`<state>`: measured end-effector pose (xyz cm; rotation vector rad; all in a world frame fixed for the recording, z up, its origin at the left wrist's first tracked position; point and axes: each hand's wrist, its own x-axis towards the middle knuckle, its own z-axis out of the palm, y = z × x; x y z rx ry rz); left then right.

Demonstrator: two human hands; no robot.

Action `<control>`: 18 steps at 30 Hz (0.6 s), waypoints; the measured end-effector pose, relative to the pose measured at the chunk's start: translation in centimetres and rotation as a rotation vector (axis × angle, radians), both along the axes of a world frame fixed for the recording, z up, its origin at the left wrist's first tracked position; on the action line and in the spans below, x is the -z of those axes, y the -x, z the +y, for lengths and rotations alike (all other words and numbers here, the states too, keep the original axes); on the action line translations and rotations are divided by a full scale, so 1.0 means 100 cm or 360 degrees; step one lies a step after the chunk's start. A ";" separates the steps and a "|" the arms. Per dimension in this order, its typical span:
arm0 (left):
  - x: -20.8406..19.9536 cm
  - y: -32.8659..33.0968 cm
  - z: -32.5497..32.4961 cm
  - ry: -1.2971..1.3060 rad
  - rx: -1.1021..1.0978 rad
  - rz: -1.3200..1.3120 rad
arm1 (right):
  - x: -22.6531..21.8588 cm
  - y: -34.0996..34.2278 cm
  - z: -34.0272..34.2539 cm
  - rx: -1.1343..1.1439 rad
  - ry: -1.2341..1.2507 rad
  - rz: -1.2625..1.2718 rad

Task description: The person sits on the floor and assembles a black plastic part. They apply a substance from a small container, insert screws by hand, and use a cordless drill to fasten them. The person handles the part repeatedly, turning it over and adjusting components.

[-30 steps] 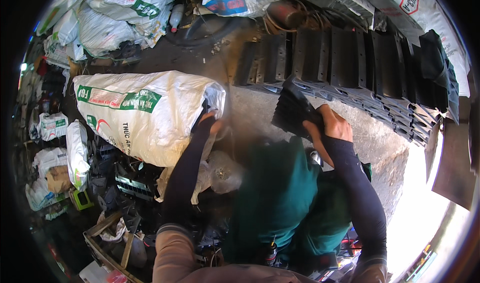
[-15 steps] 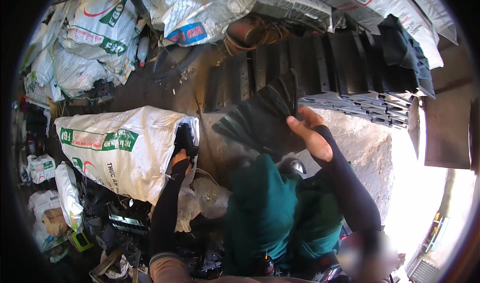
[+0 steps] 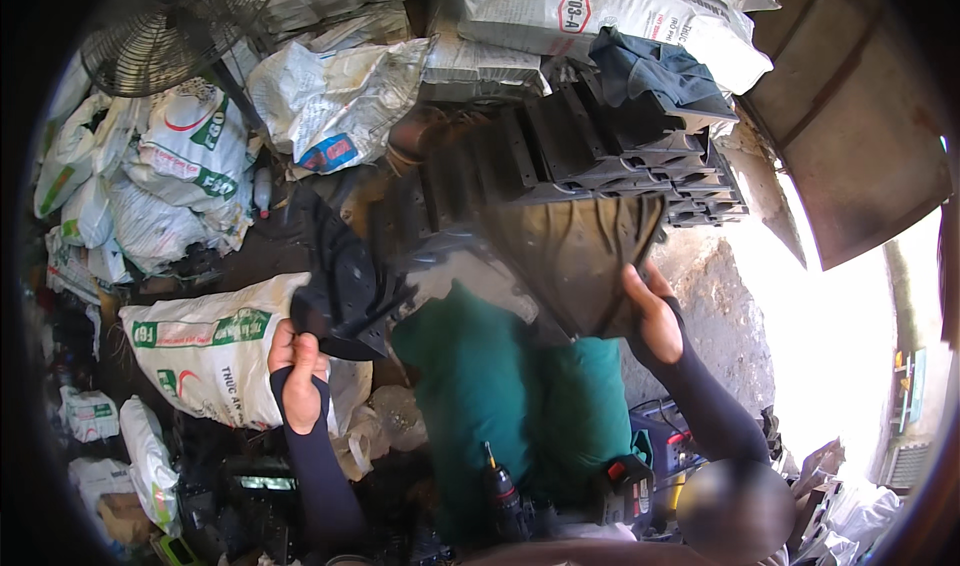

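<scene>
My left hand (image 3: pixel 300 376) is closed on the lower edge of a black curved plastic piece (image 3: pixel 345 286) with raised ribs, held up beside the mouth of a white woven sack (image 3: pixel 215 351). In my right hand (image 3: pixel 655 316) is a wide black ribbed plastic panel (image 3: pixel 580 256), gripped by its right edge between thumb and fingers. The panel is tilted over my green-clad knees (image 3: pixel 470 376) and partly hides a row of stacked black panels (image 3: pixel 530 151) behind it. Both held pieces are apart from each other and somewhat blurred.
A drill (image 3: pixel 503 491) and a red-and-black power tool (image 3: pixel 630 486) are near my lap. Blue-grey cloth (image 3: pixel 660 76) drapes over the stack. Filled white sacks (image 3: pixel 195 146) and a fan (image 3: pixel 170 41) stand at the far left; a brown metal sheet (image 3: pixel 850 116) leans at right.
My left hand has drawn the black piece out of the sack's mouth and raised it. The right hand's panel has turned, its ribbed face now showing. The view has shifted.
</scene>
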<state>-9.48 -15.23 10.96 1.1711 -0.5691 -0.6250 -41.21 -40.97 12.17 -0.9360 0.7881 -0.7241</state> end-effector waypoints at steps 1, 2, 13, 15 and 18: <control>-0.004 0.006 0.007 0.0196 0.0051 0.0114 | 0.001 0.013 0.011 0.0023 -0.0003 -0.0023; -0.003 0.014 0.014 0.0399 0.0057 0.0228 | 0.005 0.025 0.022 0.0015 0.0030 -0.0096; 0.088 0.108 0.087 0.0719 0.0055 0.0719 | 0.057 0.063 0.072 -0.0160 -0.0143 0.0563; 0.103 0.111 0.105 0.0643 0.0199 0.0658 | 0.051 0.061 0.070 -0.0189 0.0092 0.0923; 0.111 0.113 0.109 0.0475 0.0401 0.0652 | 0.043 0.054 0.071 -0.0180 0.0250 0.0836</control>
